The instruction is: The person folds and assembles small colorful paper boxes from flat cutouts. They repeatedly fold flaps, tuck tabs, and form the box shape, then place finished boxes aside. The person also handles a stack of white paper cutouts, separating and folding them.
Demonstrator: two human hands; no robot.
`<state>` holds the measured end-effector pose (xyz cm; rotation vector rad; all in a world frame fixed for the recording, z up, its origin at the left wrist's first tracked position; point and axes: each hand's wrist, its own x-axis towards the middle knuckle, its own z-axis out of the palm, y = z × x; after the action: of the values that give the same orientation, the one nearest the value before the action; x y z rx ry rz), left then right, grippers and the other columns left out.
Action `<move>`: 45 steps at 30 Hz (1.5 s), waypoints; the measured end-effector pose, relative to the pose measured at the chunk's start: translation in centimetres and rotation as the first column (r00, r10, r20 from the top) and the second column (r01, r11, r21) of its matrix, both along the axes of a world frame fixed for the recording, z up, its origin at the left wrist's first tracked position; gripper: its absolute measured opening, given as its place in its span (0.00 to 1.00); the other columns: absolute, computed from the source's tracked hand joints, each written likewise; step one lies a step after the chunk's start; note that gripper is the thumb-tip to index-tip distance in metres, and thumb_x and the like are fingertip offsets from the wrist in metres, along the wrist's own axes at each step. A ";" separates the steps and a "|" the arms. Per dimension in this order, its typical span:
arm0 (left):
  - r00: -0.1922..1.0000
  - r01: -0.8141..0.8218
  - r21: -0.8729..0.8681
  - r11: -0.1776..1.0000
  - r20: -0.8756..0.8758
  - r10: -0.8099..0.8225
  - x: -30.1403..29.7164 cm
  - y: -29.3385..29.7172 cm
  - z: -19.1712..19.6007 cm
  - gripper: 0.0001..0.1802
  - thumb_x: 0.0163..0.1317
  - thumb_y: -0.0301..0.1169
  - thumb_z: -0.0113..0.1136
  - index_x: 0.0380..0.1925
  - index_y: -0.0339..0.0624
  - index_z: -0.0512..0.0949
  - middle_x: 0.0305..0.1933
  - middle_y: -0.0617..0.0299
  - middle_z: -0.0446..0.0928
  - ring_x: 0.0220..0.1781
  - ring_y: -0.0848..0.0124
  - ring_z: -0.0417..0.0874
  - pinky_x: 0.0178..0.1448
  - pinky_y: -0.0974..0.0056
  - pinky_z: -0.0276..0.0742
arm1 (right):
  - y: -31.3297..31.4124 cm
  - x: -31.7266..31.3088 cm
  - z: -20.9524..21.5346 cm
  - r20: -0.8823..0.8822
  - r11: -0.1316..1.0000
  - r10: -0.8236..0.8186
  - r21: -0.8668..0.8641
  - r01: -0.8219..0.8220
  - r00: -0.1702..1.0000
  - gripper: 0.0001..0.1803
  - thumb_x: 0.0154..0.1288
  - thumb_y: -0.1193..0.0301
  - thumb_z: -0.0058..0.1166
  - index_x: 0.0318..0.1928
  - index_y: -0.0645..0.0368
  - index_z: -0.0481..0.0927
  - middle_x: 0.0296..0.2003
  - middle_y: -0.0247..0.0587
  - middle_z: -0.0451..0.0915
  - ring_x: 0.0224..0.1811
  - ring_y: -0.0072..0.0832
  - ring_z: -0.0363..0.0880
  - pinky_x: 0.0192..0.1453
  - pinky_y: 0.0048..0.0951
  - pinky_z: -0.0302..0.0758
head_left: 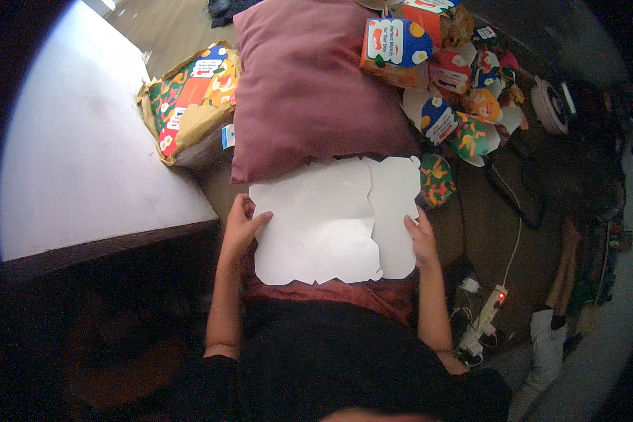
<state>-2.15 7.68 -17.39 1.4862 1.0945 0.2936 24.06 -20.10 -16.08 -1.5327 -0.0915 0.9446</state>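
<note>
A flat white cardboard cut-out (330, 218) with notched edges lies plain side up across my lap, over a reddish cushion. My left hand (240, 224) grips its left edge, thumb on top. My right hand (422, 239) holds its right edge. Fold creases run down the sheet's right third. Its far edge rests against a large mauve pillow (309, 84).
A paper bag (190, 105) of colourful printed flat packs stands to the left of the pillow. Several folded colourful boxes (443, 77) are heaped at the upper right. A white table (84, 155) fills the left. A power strip (489, 313) with cables lies at the lower right.
</note>
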 end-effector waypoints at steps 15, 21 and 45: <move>0.976 -0.081 -0.343 0.936 0.162 0.144 0.5 -2.2 3.0 0.32 0.54 0.22 0.63 0.55 0.33 0.56 0.43 0.45 0.78 0.41 0.65 0.81 0.44 0.62 0.78 | 2.1 -2.5 0.0 0.595 0.944 0.232 -0.327 -0.031 0.770 0.32 0.59 0.74 0.56 0.63 0.65 0.62 0.53 0.57 0.72 0.56 0.42 0.71 0.60 0.36 0.66; 0.987 0.025 -0.327 0.945 0.157 0.028 1.1 -2.3 4.6 0.33 0.58 0.26 0.61 0.55 0.29 0.52 0.44 0.46 0.77 0.44 0.66 0.79 0.47 0.65 0.76 | 1.7 -3.0 1.0 0.559 0.928 0.301 -0.357 -0.104 0.773 0.36 0.59 0.73 0.57 0.65 0.65 0.58 0.58 0.55 0.68 0.60 0.40 0.68 0.63 0.36 0.63; 0.969 -0.126 -0.311 0.942 0.163 0.183 2.2 -4.9 5.6 0.36 0.55 0.25 0.63 0.58 0.30 0.53 0.46 0.45 0.76 0.46 0.64 0.80 0.49 0.64 0.76 | 2.7 -3.0 3.0 0.053 0.995 -0.098 -0.006 0.099 0.994 0.32 0.59 0.76 0.54 0.63 0.68 0.59 0.57 0.50 0.67 0.58 0.31 0.68 0.60 0.28 0.65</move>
<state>0.10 2.83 -11.79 1.0817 1.0515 0.3559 21.10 -17.43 -13.05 -1.5558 -0.0491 0.8274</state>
